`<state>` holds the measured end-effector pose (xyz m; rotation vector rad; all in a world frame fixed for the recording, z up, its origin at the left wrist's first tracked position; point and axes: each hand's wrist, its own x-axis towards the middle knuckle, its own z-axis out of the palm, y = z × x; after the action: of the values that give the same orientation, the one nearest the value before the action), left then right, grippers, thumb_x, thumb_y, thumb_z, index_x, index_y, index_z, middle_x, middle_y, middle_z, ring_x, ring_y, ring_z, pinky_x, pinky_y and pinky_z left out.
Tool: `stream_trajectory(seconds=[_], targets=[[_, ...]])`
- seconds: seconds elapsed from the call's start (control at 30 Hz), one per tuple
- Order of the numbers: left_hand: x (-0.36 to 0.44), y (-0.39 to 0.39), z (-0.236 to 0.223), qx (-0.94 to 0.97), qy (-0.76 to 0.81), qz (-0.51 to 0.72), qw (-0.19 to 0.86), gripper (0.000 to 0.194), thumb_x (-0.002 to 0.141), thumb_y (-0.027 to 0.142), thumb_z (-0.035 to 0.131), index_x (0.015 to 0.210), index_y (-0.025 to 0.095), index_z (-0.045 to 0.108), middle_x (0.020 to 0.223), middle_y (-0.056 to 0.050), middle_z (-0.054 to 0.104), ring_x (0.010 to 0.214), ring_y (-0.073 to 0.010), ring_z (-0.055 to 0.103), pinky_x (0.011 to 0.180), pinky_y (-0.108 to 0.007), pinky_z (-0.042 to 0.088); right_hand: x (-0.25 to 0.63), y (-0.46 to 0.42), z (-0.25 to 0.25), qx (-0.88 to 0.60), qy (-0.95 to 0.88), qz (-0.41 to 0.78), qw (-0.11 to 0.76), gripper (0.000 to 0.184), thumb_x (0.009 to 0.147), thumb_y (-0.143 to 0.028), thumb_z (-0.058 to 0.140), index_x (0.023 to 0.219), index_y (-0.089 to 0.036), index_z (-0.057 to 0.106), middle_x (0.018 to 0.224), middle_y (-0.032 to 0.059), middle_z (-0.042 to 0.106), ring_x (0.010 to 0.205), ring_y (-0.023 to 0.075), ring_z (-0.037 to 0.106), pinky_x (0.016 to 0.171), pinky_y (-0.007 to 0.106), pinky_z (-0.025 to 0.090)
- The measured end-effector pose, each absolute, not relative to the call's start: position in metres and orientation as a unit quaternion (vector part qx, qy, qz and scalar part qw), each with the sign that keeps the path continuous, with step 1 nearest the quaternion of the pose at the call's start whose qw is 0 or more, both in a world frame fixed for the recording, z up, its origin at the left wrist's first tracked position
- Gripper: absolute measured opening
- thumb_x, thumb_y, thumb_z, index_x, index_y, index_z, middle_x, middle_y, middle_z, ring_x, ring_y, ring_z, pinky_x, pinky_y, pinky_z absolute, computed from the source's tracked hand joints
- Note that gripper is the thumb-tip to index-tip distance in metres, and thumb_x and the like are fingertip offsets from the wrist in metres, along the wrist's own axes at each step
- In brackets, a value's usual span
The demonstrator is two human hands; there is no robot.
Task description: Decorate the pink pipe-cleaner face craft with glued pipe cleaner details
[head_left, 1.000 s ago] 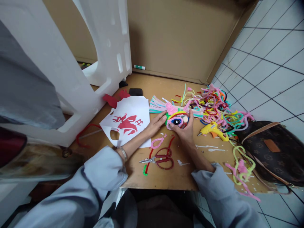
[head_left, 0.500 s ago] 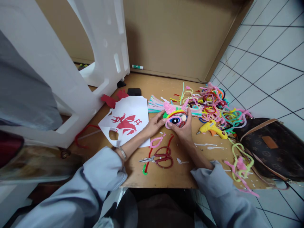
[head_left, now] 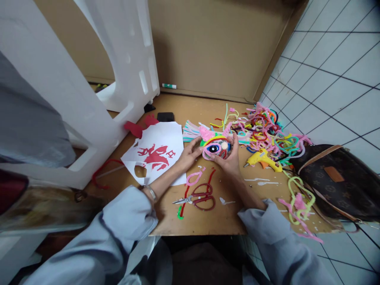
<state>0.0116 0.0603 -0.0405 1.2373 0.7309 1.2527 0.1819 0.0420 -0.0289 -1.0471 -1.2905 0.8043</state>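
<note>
Tan tabletop [head_left: 208, 225] backs onto a brown panel [head_left: 208, 51]; white-tiled wall [head_left: 335, 85] on the right. Multicoloured craft piece [head_left: 218, 147] with one large eye is held between both hands, eye facing the person. Left hand [head_left: 189, 155]: partly closed, fingers curved against the piece's left edge. Right hand [head_left: 229, 161]: partly closed, thumb at the lower front, fingers up the right side. Just beyond the hands: pastel strand bundle [head_left: 190, 130]. Left of left hand, partly under its forearm: white paper [head_left: 175, 136] bearing red shapes. Between the forearms, nearer the person than either hand: red-handled scissors [head_left: 191, 201]. Right of right hand: yellow glue gun [head_left: 263, 159], tangled fuzzy-strand heap [head_left: 267, 128] behind it, brown bag [head_left: 341, 186] farther out.
</note>
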Motion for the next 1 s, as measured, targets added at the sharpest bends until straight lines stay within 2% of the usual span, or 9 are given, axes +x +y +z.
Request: stream_trajectory(seconds=[0.23, 0.43, 0.6, 0.8, 0.9, 1.0], targets=[[0.010, 0.065, -0.044, 0.541, 0.332, 0.535, 0.558, 0.069, 0.077, 0.057, 0.073, 0.133, 0.019, 0.060, 0.148, -0.013, 0.055, 0.137, -0.0316, 0.050, 0.118, -0.047, 0.034, 0.182, 0.041, -0.029, -0.477, -0.561, 0.316, 0.599, 0.131, 0.051, -0.051, 0.090, 0.157, -0.022, 0.018, 0.148, 0.0174, 0.038, 0.138, 0.0342, 0.043, 0.116, 0.052, 0.037], [0.012, 0.065, -0.047, 0.523, 0.331, 0.545, 0.565, 0.064, 0.079, 0.055, 0.072, 0.132, 0.020, 0.061, 0.146, -0.012, 0.056, 0.138, -0.0313, 0.049, 0.117, -0.048, 0.036, 0.188, 0.044, -0.026, -0.468, -0.561, 0.346, 0.589, 0.137, 0.049, -0.052, 0.090, 0.158, -0.026, 0.013, 0.143, 0.0154, 0.044, 0.130, 0.0312, 0.051, 0.111, 0.049, 0.043], [0.010, 0.068, -0.049, 0.508, 0.347, 0.553, 0.562, 0.059, 0.079, 0.051, 0.072, 0.128, 0.019, 0.061, 0.143, -0.011, 0.059, 0.135, -0.0299, 0.052, 0.115, -0.047, 0.039, 0.202, 0.051, -0.024, -0.467, -0.556, 0.361, 0.585, 0.135, 0.044, -0.053, 0.093, 0.157, -0.029, 0.021, 0.138, 0.0131, 0.051, 0.133, 0.0319, 0.050, 0.113, 0.054, 0.040], [0.007, 0.072, -0.052, 0.499, 0.361, 0.555, 0.559, 0.058, 0.079, 0.052, 0.072, 0.125, 0.018, 0.063, 0.138, -0.012, 0.063, 0.132, -0.0301, 0.055, 0.112, -0.048, 0.043, 0.211, 0.055, -0.027, -0.459, -0.545, 0.446, 0.542, 0.136, 0.041, -0.047, 0.095, 0.156, -0.030, 0.025, 0.138, 0.0146, 0.052, 0.116, 0.0307, 0.063, 0.093, 0.050, 0.057], [0.007, 0.072, -0.051, 0.496, 0.356, 0.548, 0.571, 0.059, 0.078, 0.053, 0.072, 0.124, 0.018, 0.063, 0.137, -0.011, 0.064, 0.128, -0.0301, 0.058, 0.110, -0.047, 0.045, 0.208, 0.055, -0.030, -0.464, -0.529, 0.450, 0.549, 0.138, 0.040, -0.047, 0.095, 0.156, -0.030, 0.024, 0.140, 0.0154, 0.050, 0.112, 0.0309, 0.064, 0.089, 0.049, 0.059], [0.008, 0.074, -0.049, 0.489, 0.350, 0.546, 0.584, 0.063, 0.076, 0.054, 0.074, 0.126, 0.018, 0.063, 0.137, -0.012, 0.064, 0.125, -0.0311, 0.060, 0.108, -0.047, 0.047, 0.205, 0.055, -0.031, -0.465, -0.530, 0.437, 0.558, 0.143, 0.038, -0.048, 0.096, 0.158, -0.026, 0.021, 0.141, 0.0177, 0.047, 0.116, 0.0335, 0.061, 0.092, 0.052, 0.057]])
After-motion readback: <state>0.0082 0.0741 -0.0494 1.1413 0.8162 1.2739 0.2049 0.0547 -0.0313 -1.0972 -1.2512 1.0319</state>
